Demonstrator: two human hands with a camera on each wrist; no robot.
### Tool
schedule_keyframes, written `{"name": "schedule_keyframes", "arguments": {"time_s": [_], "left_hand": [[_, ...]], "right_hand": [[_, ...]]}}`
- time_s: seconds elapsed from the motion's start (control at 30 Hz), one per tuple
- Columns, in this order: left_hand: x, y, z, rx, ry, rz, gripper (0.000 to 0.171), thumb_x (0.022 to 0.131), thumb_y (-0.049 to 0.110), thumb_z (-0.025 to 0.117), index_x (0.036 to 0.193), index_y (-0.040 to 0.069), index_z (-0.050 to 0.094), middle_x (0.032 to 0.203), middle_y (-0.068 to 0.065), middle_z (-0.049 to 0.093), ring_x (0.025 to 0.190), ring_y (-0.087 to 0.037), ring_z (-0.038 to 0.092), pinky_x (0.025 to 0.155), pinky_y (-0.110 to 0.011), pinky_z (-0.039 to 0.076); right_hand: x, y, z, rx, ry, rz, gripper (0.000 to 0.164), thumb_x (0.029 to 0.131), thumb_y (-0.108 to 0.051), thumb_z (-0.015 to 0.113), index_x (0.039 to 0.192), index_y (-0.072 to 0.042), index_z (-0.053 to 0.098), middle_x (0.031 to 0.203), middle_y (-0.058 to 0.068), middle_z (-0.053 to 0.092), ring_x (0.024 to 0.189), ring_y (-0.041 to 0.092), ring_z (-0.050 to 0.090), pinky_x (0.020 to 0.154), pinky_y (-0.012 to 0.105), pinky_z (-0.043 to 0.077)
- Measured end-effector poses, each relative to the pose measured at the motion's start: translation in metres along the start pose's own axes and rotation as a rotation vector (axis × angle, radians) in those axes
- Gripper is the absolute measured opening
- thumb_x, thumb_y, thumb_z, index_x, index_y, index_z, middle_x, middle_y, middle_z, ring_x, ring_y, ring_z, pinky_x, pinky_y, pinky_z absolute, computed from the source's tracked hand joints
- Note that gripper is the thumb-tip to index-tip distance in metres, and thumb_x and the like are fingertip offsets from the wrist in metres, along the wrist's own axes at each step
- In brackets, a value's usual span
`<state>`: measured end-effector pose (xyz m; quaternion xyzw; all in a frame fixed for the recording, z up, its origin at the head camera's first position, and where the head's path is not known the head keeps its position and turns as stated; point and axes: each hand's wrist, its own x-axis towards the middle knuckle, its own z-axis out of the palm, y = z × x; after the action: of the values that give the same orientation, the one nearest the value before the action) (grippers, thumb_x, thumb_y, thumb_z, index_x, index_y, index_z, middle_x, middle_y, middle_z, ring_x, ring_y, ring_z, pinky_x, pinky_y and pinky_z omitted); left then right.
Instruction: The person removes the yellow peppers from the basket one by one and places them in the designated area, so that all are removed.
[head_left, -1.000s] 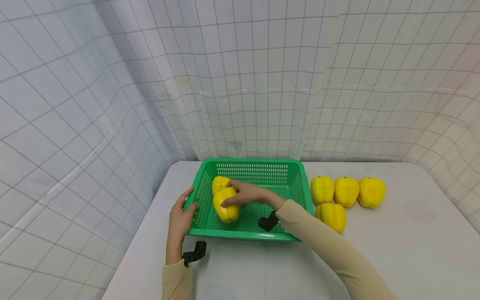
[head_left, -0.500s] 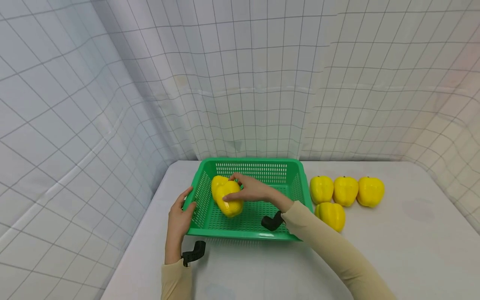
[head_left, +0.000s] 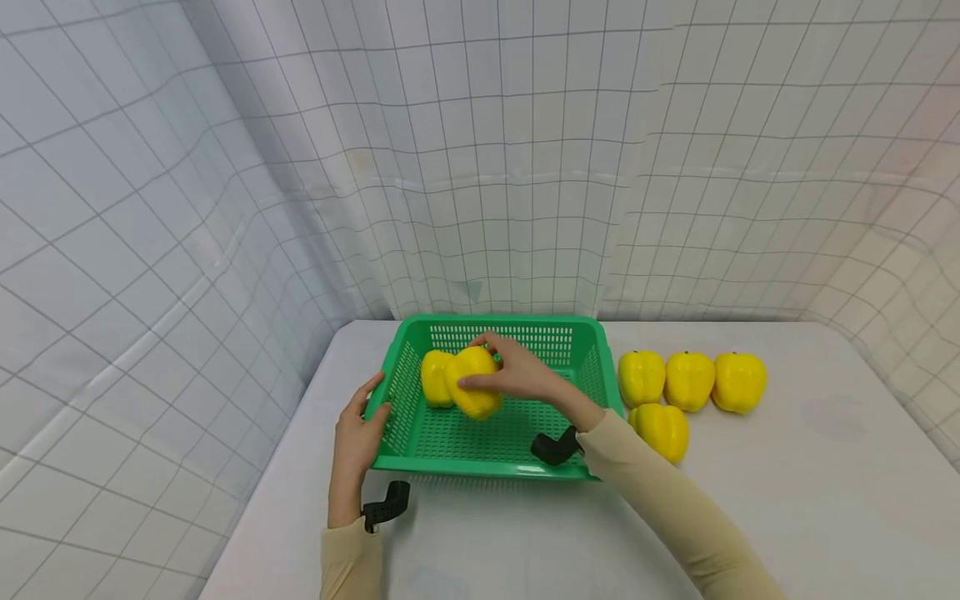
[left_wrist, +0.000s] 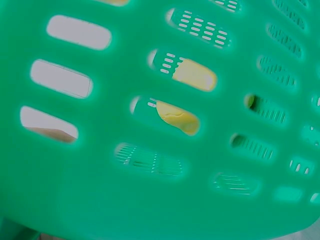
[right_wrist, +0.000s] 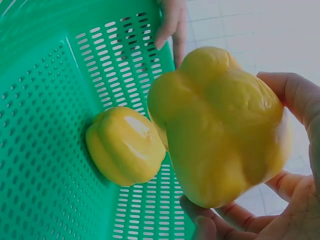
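Note:
A yellow bell pepper (head_left: 474, 392) is gripped by my right hand (head_left: 525, 373) above the floor of a green perforated plastic basket (head_left: 510, 470). In the right wrist view, thumb and fingers hold that pepper (right_wrist: 220, 130) from opposite sides, with its lobed end toward the camera. Another yellow pepper (head_left: 435, 379) lies inside, by the basket's left wall. My left hand (head_left: 358, 437) holds the basket's left rim; part of it shows in the right wrist view. Close-up green wall (left_wrist: 125, 200) fills the left wrist view, with yellow showing through its slots.
Right of the basket stand several more yellow peppers: a back row including one pepper (head_left: 690, 381), and a single pepper (head_left: 662, 432) in front. The white table (head_left: 810, 492) meets a grid-patterned white curtain (head_left: 525, 208) behind and at the sides.
My right hand has lifted the pepper and carried it slightly right and toward the back, away from the pepper by the left wall. My left hand stays at the rim.

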<state>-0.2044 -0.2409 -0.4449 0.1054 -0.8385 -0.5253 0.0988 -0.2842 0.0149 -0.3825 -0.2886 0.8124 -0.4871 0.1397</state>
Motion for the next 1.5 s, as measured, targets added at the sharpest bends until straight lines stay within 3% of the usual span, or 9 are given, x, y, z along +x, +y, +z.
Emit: {"name": "schedule_keyframes", "arguments": {"time_s": [0.33, 0.57, 0.87, 1.17, 1.5], "left_hand": [[0.000, -0.001, 0.001, -0.005, 0.003, 0.000, 0.047, 0.097, 0.015, 0.051, 0.143, 0.020, 0.045, 0.116, -0.022, 0.056, 0.076, -0.029, 0.055, 0.061, -0.035, 0.046], [0.000, 0.000, 0.000, 0.007, -0.002, 0.000, 0.047, 0.097, 0.015, 0.051, 0.144, 0.019, 0.044, 0.119, -0.023, 0.055, 0.078, -0.030, 0.055, 0.061, -0.034, 0.045], [0.000, 0.000, 0.000, 0.015, 0.004, 0.006, 0.047, 0.097, 0.015, 0.051, 0.143, 0.020, 0.044, 0.117, -0.023, 0.057, 0.078, -0.030, 0.057, 0.061, -0.034, 0.046], [0.000, 0.002, -0.001, 0.015, -0.008, 0.005, 0.047, 0.097, 0.016, 0.051, 0.144, 0.020, 0.044, 0.119, -0.023, 0.056, 0.084, -0.031, 0.058, 0.063, -0.036, 0.047], [0.000, 0.002, -0.001, 0.020, -0.009, 0.003, 0.047, 0.098, 0.016, 0.051, 0.144, 0.020, 0.044, 0.120, -0.023, 0.056, 0.082, -0.031, 0.057, 0.062, -0.034, 0.046]], "right_hand": [[-0.016, -0.003, -0.012, 0.029, 0.124, 0.021, 0.055, 0.082, -0.035, 0.073, 0.127, -0.014, 0.051, 0.114, 0.007, 0.053, 0.090, 0.026, 0.055, 0.067, 0.034, 0.052], [-0.029, -0.007, -0.022, 0.022, 0.233, 0.038, 0.053, 0.079, -0.043, 0.074, 0.123, -0.021, 0.054, 0.120, 0.007, 0.042, 0.097, 0.027, 0.048, 0.069, 0.036, 0.050], [-0.046, -0.006, -0.032, 0.005, 0.327, 0.017, 0.050, 0.079, -0.043, 0.074, 0.120, -0.021, 0.056, 0.122, 0.004, 0.046, 0.101, 0.026, 0.042, 0.071, 0.039, 0.047], [-0.073, -0.002, -0.045, 0.084, 0.386, 0.076, 0.053, 0.079, -0.042, 0.075, 0.125, -0.025, 0.054, 0.129, 0.005, 0.039, 0.101, 0.031, 0.045, 0.071, 0.038, 0.049], [-0.106, 0.009, -0.063, 0.006, 0.472, 0.127, 0.055, 0.083, -0.040, 0.072, 0.131, -0.020, 0.052, 0.131, 0.012, 0.038, 0.105, 0.033, 0.040, 0.071, 0.037, 0.048]]}}
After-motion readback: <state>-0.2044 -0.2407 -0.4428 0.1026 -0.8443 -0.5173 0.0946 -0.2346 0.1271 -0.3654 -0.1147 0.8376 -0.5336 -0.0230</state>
